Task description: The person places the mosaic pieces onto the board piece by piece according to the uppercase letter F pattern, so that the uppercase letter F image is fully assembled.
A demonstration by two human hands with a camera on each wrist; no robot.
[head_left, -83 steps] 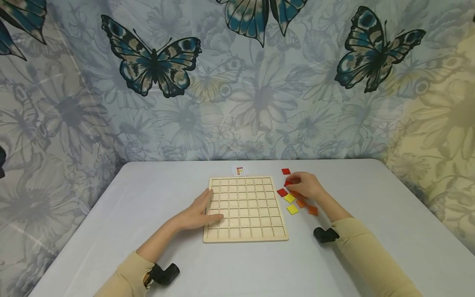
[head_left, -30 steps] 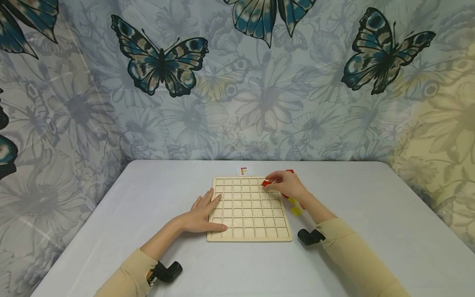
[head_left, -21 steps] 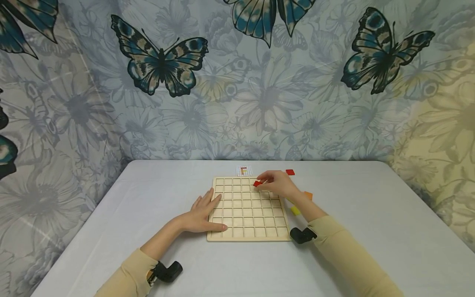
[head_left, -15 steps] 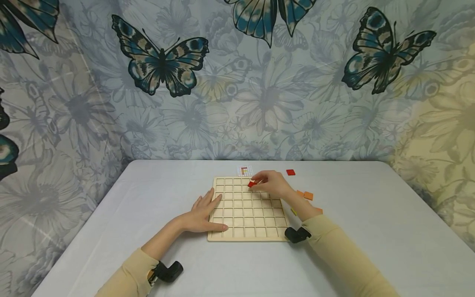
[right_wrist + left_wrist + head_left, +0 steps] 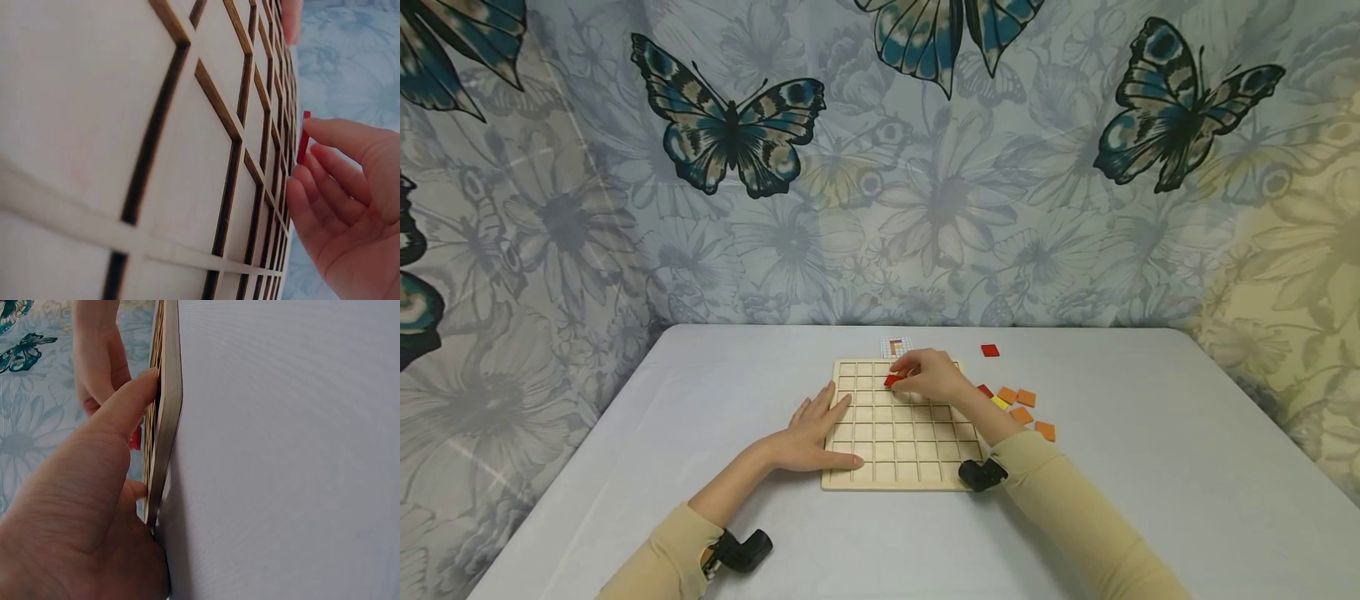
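Observation:
A pale wooden grid board [image 5: 904,451] with square cells lies flat on the table. My left hand [image 5: 803,437] rests along its left side, fingers spread and relaxed; the thumb [image 5: 119,409] lies over the rim in the left wrist view. Over the upper part of the board, my right hand [image 5: 934,375] pinches a small red square tile [image 5: 891,380] between thumb and fingertips. In the right wrist view, that tile [image 5: 304,139] shows edge-on, close over the cells. No tiles show in the visible cells.
Right of the board lie several orange tiles [image 5: 1026,398], a yellow tile [image 5: 1000,402] and a red tile [image 5: 985,390], partly behind the right forearm. Another red tile [image 5: 990,351] lies farther back. A small printed grid card [image 5: 895,346] sits behind the board. A patterned cloth stands behind the table.
My right hand has taken the red tile from the loose tiles and carried it left across the board's upper rows. My left hand stays at the board's left edge, its fingers slightly shifted.

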